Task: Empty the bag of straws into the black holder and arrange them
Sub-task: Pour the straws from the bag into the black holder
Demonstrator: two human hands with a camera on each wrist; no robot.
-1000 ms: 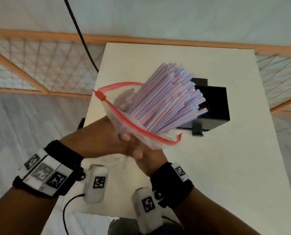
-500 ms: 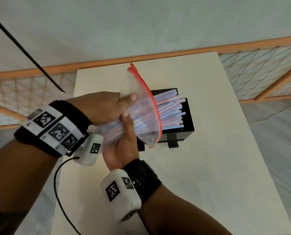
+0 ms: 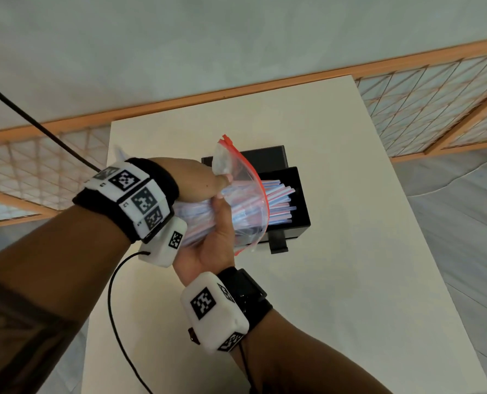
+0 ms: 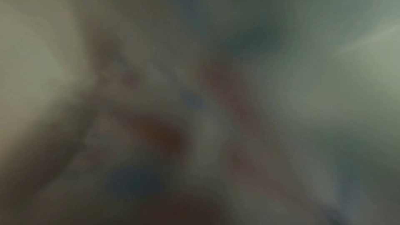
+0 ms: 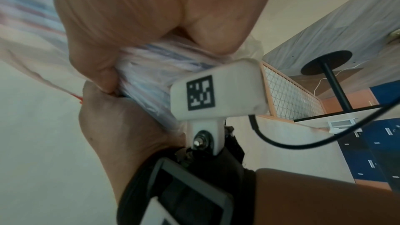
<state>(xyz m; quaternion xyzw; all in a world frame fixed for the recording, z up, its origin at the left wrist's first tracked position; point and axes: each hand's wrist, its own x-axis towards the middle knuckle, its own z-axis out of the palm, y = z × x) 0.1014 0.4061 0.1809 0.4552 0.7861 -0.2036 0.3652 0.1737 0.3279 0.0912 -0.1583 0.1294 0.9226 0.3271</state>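
Observation:
In the head view both hands hold a clear zip bag with a red seal, tipped on its side over the white table. Its mouth faces the black holder. Red, white and blue striped straws stick out of the mouth into the holder's open top. My left hand grips the bag from above and my right hand grips the bundle from below. The right wrist view shows my right hand and left hand squeezing the crumpled bag. The left wrist view is a blur.
An orange lattice fence runs behind and beside the table, with grey floor beyond. A black cable hangs at the left and another trails from my left wrist. In the right wrist view a black pedestal stand is off to the side.
The bag has swung from pointing up to lying sideways, and the straw ends now reach into the holder. Over the last half second the hands have kept about the same hold.

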